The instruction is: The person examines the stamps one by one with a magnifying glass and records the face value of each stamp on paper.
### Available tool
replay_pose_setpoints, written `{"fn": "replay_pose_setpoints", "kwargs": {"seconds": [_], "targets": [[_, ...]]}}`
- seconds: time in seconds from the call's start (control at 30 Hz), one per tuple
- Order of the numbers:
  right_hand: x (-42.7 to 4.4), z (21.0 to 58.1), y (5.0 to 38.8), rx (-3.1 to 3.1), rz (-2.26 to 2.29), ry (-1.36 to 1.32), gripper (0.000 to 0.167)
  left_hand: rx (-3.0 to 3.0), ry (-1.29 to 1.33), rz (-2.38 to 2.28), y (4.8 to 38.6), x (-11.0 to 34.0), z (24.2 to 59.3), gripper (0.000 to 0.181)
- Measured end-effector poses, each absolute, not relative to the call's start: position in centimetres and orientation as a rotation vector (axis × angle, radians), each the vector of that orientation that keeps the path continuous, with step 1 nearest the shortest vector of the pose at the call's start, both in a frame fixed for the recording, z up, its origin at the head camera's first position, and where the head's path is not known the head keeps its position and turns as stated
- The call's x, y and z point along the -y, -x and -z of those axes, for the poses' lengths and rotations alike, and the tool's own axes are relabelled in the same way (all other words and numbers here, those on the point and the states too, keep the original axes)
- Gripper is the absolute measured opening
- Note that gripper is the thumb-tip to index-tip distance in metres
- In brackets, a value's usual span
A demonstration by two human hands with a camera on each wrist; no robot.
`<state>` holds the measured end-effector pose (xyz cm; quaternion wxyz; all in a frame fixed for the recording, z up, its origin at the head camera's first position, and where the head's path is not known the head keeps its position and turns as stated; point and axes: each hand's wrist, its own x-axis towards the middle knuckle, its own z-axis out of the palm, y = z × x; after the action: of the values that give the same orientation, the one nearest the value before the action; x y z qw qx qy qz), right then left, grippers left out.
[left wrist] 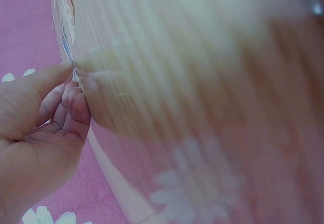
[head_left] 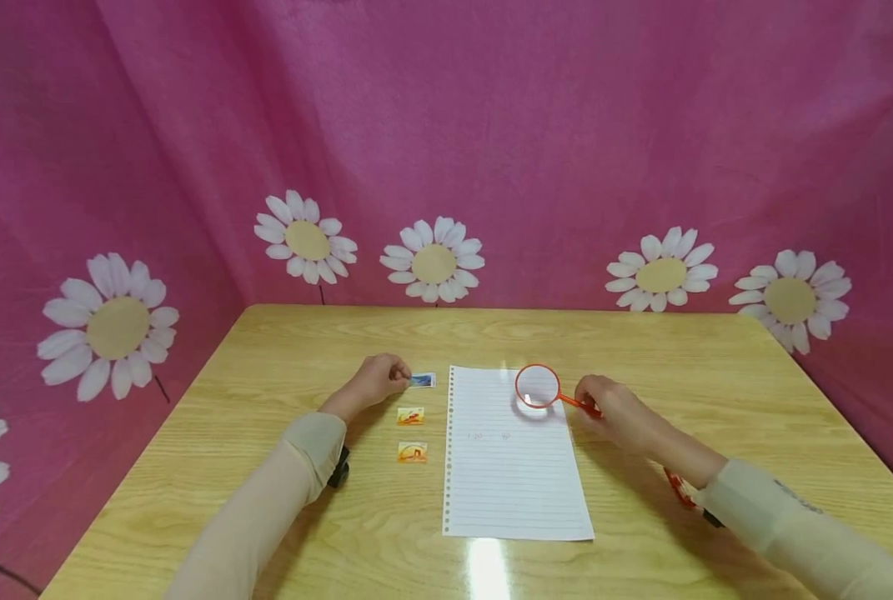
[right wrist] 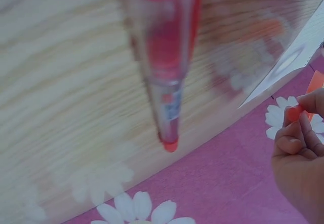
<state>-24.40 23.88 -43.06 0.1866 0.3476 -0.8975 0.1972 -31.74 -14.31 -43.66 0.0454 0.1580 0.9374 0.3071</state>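
Observation:
At the left of the paper, my left hand (head_left: 376, 379) pinches the edge of a small blue stamp (head_left: 423, 380) between thumb and fingertips, the stamp lying at the table surface. Two orange-yellow stamps (head_left: 411, 416) (head_left: 412, 452) lie in a column below it. My right hand (head_left: 617, 414) grips the handle of a red magnifying glass (head_left: 570, 401). Its round lens is held over the upper right of a lined sheet of paper (head_left: 517, 492), which bears faint handwriting. The right wrist view shows the handle's red end poking out of the fingers.
A red pen with a clear barrel (right wrist: 164, 82) lies on the table, partly hidden by my right forearm in the head view. The wooden table (head_left: 341, 533) is glossy and reflects light. A pink curtain (head_left: 536, 150) with daisies hangs behind and at the sides.

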Motion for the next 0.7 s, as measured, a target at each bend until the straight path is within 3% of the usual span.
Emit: {"fn": "replay_pose_setpoints", "kwargs": {"seconds": [0.7], "targets": [[-27.6, 43.3, 22.9, 2.636, -0.535, -0.806, 0.022, -2.863, -0.501, -0.936, 31.8, 14.4, 43.7, 0.005]]}}
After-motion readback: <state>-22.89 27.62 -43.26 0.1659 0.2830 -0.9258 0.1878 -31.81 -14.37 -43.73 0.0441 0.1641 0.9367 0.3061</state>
